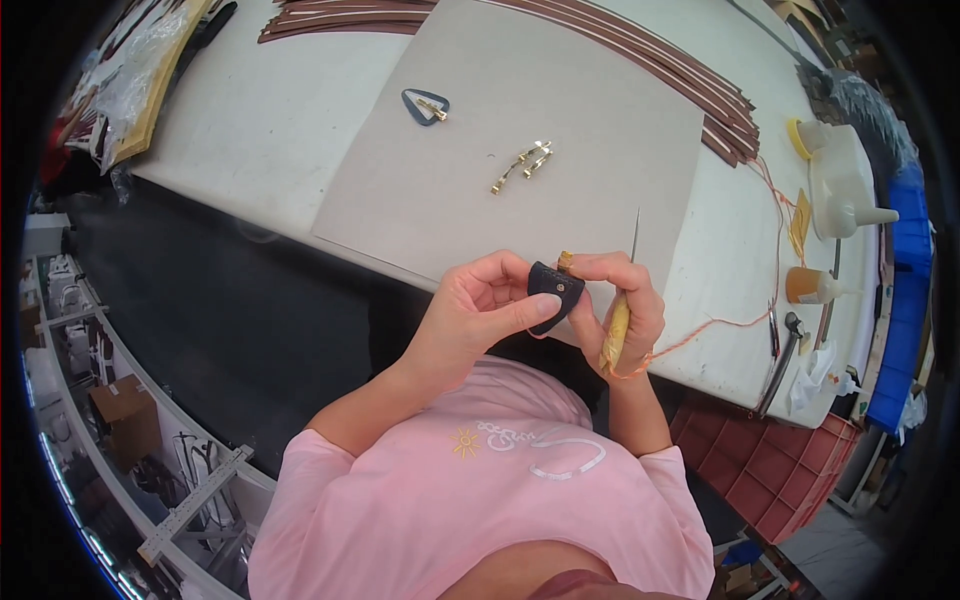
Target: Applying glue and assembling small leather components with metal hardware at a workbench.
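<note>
Just beyond the table's near edge, my left hand (468, 312) pinches a small dark leather tab (545, 280) with a rounded-triangle outline and a small brass-coloured stud in it. My right hand (640, 295) has its thumb and index finger at the tab's upper right, where a gold metal fitting (566, 260) pokes up. Tucked in that same hand is an awl (617, 335), its yellow handle against the palm and its thin spike pointing up. On the grey board (600, 215) lie several gold metal fittings (525, 168) and a navy triangular leather piece (411, 108) with a gold fitting on it.
Bundled brown strips (640, 60) run along the table's (240, 130) far side. At the right stand a white squeeze bottle (843, 185), an orange-and-white bottle (803, 285) and a hammer (785, 360). An orange cord (715, 322) trails there. A red crate (760, 465) sits below.
</note>
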Tool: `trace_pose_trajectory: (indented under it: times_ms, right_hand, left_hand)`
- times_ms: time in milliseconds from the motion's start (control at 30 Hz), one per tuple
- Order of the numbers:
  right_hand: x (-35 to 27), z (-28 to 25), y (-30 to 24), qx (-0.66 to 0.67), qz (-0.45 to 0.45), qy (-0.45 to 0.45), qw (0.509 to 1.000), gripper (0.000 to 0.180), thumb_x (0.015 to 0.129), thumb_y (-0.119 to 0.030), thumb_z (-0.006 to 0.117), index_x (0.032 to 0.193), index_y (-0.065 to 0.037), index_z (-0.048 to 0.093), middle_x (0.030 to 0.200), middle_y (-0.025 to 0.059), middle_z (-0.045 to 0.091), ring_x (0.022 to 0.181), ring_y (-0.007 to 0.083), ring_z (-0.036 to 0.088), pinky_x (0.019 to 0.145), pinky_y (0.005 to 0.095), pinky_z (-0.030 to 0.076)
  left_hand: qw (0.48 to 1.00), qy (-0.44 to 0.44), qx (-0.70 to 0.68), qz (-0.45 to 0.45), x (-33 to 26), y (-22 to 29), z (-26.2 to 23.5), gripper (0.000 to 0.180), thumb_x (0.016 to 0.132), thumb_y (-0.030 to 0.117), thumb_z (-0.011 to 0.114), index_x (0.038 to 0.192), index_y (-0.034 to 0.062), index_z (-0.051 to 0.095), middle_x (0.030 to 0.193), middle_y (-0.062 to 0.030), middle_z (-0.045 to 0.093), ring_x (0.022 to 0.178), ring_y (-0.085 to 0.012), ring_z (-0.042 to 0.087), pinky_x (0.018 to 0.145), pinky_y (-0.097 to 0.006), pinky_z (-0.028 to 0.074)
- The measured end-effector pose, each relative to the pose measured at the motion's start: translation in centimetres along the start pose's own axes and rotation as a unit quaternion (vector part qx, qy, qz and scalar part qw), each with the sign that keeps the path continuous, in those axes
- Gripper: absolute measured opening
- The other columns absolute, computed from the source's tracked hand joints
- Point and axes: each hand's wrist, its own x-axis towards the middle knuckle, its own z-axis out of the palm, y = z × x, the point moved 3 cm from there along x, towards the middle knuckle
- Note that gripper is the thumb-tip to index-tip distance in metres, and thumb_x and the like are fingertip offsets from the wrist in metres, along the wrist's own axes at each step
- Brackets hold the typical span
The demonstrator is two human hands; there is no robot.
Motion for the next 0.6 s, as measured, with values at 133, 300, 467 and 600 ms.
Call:
trace_pose_trajectory:
  times_ms: [133,300,467,600]
  right_hand:
    - [-0.06,-0.36,-0.17,-0.015,-0.027,-0.01,0.999,0.032,0.072,0.014,0.066,0.098,-0.002,0.062,0.09,0.0119,0.069,0.081,0.0236,0.068,0.07,0.0306,0.054]
    - [-0.04,-0.62,-0.18,-0.026,-0.039,-0.012,0.999,0.031,0.07,0.013,0.068,0.096,-0.003,0.063,0.088,0.0117,0.069,0.076,0.0219,0.067,0.066,0.0294,0.053]
    - [-0.27,-0.38,-0.26,0.033,-0.004,-0.011,0.999,0.031,0.068,0.012,0.07,0.095,-0.003,0.063,0.082,0.0084,0.066,0.068,0.0159,0.061,0.061,0.0251,0.049]
    - [-0.95,-0.37,-0.13,0.035,0.053,-0.021,0.998,0.031,0.069,0.013,0.067,0.095,-0.003,0.062,0.078,0.0048,0.062,0.065,0.0108,0.057,0.059,0.0227,0.046]
  left_hand:
    - [1.0,0.001,0.021,-0.015,-0.14,0.25,0.23,0.01,0.087,0.004,0.069,0.095,0.0046,0.062,0.09,-0.0021,0.065,0.079,-0.0086,0.06,0.069,-0.025,0.05]
    - [0.999,-0.009,0.02,-0.038,-0.23,0.22,0.19,0.01,0.087,0.004,0.068,0.095,0.004,0.062,0.09,-0.0024,0.066,0.079,-0.0082,0.061,0.069,-0.024,0.05]
    - [1.0,0.002,0.014,-0.015,-0.71,-0.04,0.24,0.01,0.089,0.007,0.069,0.096,0.0023,0.064,0.089,-0.0015,0.066,0.078,-0.0055,0.059,0.069,-0.021,0.048]
    - [1.0,0.018,0.016,-0.02,-0.86,-0.39,0.31,0.009,0.088,0.007,0.07,0.094,0.0047,0.063,0.088,-0.0005,0.067,0.078,-0.0054,0.06,0.069,-0.022,0.048]
